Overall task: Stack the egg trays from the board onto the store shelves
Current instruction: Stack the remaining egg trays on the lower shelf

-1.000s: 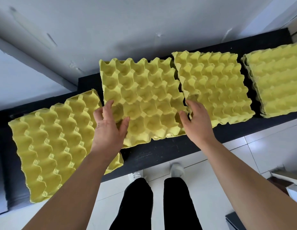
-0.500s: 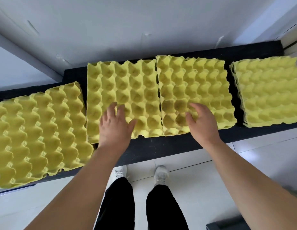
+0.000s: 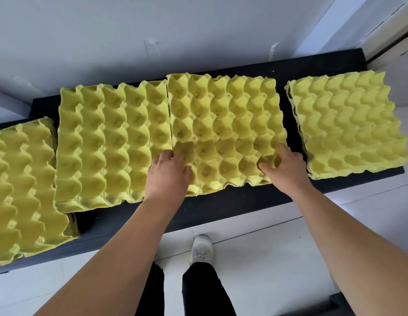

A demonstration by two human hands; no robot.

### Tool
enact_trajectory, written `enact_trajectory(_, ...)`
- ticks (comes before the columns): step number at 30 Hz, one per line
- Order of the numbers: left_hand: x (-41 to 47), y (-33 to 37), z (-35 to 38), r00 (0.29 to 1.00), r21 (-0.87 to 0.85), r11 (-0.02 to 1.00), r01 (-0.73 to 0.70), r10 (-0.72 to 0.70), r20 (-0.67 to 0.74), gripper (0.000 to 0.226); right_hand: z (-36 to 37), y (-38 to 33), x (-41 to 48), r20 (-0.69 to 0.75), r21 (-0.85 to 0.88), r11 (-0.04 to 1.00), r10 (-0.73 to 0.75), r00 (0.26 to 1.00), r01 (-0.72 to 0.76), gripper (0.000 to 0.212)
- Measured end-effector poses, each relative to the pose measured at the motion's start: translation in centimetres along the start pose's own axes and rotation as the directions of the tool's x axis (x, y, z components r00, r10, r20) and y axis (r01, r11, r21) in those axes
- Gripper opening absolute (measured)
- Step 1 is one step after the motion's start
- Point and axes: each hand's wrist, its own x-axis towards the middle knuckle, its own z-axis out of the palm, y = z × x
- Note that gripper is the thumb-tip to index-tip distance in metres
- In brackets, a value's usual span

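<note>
Left hand on near-left corner of centre-right tray, fingers curled over tray's left edge at seam with centre-left tray. Right hand on near-right corner, fingers and thumb bent into cups, gripping. Held tray lies flat on black board, touching centre-left tray. Far-left stack partly under centre-left tray's near corner. Far-right stack stands apart. White wall behind.
</note>
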Motion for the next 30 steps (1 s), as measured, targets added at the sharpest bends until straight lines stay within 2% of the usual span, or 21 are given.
enact_trajectory(6,-1.2,-0.1,-0.7,0.995,-0.132,0.991,-0.032,0.019,-0.101,0.024,-0.9,-0.2,-1.0,-0.133,0.172,0.985,0.005,0.991,0.018,0.067)
enact_trajectory(13,-3.6,-0.4,-4.1,0.981,-0.299,0.954,-0.001,-0.058,-0.186,0.03,-1.9,-3.2,-4.6,-0.249,0.204,0.967,-0.099,0.963,0.153,0.062)
enact_trajectory(21,-6.2,-7.7,-7.7,0.952,-0.351,0.934,0.074,-0.171,-0.253,0.029,1.8,-10.7,-8.8,-0.255,0.174,0.945,-0.227,0.94,0.275,0.062)
enact_trajectory(26,-5.8,-13.5,-9.5,0.939,-0.374,0.917,0.14,-0.242,-0.242,0.051,6.3,-15.2,-10.8,-0.208,0.183,0.934,-0.27,0.94,0.308,0.061)
enact_trajectory(30,-4.9,-17.5,-9.8,0.945,-0.332,0.906,0.261,-0.311,-0.105,0.087,8.6,-17.0,-11.9,-0.128,0.195,0.934,-0.278,0.952,0.299,0.06)
